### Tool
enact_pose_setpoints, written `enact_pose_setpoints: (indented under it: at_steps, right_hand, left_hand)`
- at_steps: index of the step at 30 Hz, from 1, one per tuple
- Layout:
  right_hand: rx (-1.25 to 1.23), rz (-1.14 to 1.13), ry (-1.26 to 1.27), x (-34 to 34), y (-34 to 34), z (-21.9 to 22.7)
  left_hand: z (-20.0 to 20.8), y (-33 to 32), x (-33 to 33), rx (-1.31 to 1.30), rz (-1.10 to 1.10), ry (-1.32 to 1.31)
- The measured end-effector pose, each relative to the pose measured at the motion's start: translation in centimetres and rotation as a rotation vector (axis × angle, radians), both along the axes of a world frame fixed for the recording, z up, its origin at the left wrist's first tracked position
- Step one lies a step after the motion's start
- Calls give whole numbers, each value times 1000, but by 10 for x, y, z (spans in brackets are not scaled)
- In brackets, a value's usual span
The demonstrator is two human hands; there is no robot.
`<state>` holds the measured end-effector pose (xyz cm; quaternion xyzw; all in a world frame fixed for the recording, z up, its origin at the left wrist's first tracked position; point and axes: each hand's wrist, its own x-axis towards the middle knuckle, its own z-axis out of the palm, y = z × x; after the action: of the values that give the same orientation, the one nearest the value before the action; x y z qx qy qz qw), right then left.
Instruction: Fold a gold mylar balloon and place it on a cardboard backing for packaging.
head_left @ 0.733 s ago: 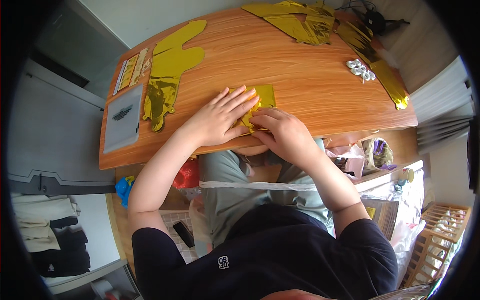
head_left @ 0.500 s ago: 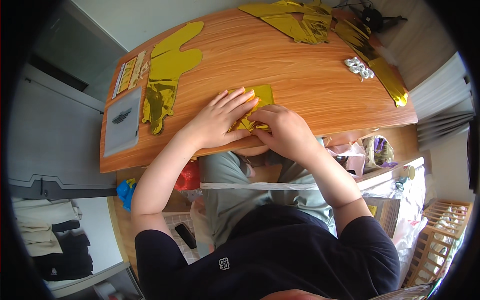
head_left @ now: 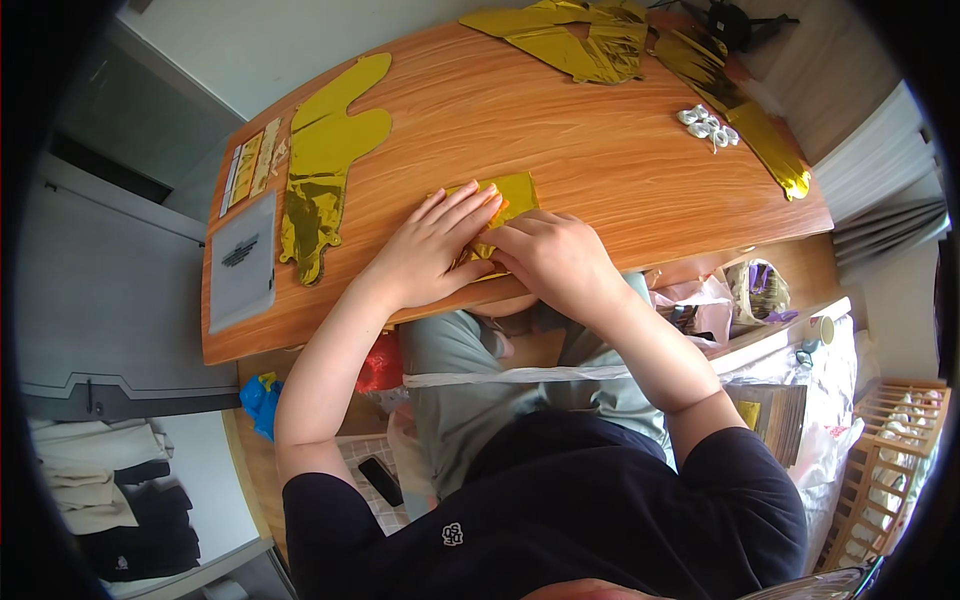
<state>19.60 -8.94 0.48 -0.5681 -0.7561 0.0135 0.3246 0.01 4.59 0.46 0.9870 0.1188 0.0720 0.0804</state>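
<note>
Along the near edge of the wooden table (head_left: 600, 140): two-handed work!
Left hand (head_left: 425, 252) lies flat, fingers extended; right hand (head_left: 560, 260) curls its fingers, whether pinching I can't tell, both on the gold foil sheet (head_left: 520, 190).

A: Free passage for your right hand (head_left: 555, 258)?
B: Forward and rightward: bare surface (head_left: 590, 150) up to the white bundle (head_left: 712, 129).
A: Obstructions?
B: Leftward, my left hand (head_left: 430, 250), then a gold foil shape (head_left: 325, 150), with a bare lane between. Far edge: wide gold foil (head_left: 612, 50). Right edge: a long foil strip (head_left: 765, 145), just past the bundle.
</note>
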Motion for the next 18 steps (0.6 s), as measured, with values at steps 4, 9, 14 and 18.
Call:
enact_pose_setpoints:
  at_steps: [4, 9, 14, 18]
  right_hand:
    - [88, 9, 105, 2, 0, 1]
    - [68, -49, 227, 1, 4, -3]
    - [182, -127, 402, 4, -1, -1]
    - [76, -600, 116, 8, -11, 4]
  left_hand:
    - [12, -3, 3, -77, 11, 11]
    - [4, 0, 5, -146, 29, -103]
    - [3, 5, 11, -211, 47, -124]
    - [2, -2, 17, -307, 143, -252]
